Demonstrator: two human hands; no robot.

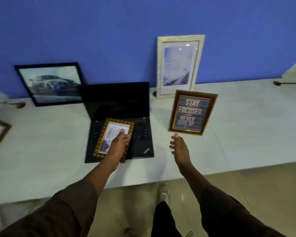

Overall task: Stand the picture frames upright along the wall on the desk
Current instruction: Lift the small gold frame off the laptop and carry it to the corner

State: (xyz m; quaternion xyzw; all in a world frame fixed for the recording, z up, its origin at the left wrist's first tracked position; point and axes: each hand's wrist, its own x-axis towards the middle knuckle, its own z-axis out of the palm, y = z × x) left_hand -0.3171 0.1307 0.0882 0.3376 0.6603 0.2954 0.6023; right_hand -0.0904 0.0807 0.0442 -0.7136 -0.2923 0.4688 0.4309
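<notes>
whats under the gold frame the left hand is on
The gold frame lies on the open black laptop, across its keyboard, with the left hand pressed on it. The keys beneath the frame are covered and cannot be seen.

Background of the scene. A blue wall (109, 31) (matte, evenly lit) rises behind a long pale desk (246, 125) whose front edge runs across the view. An open black laptop (118, 103) sits on the desk. Below, a glossy beige tiled floor (246, 182) reflects overhead light. A dark cable (289, 82) enters at right.
</notes>
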